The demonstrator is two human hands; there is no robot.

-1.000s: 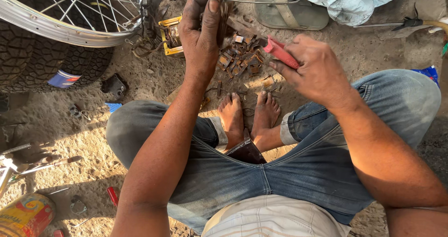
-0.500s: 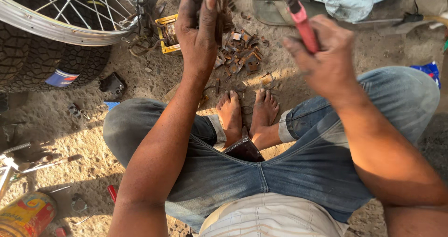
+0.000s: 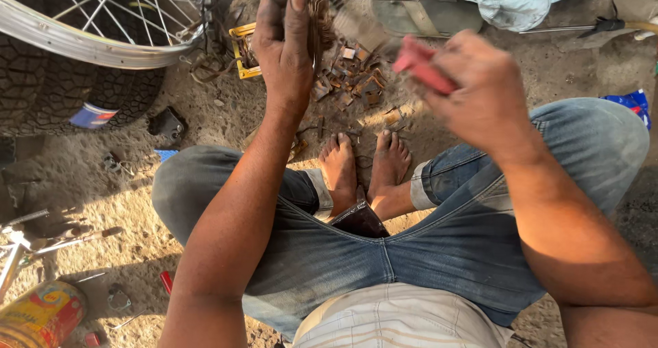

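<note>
Seated on sandy ground, both hands raised over scrap pile.
Right hand (image 3: 480, 94), blurred, has dropped lower and leftward, gripping red-handled tool (image 3: 423, 67), long axis slanting up-left. Left hand (image 3: 288, 43) stays clenched on rusty brown piece (image 3: 319, 20), held upright.

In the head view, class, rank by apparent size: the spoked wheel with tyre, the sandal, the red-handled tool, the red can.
1. spoked wheel with tyre
2. sandal
3. red can, cropped and nearer, so unsure
4. red-handled tool, blurred in right hand
</note>
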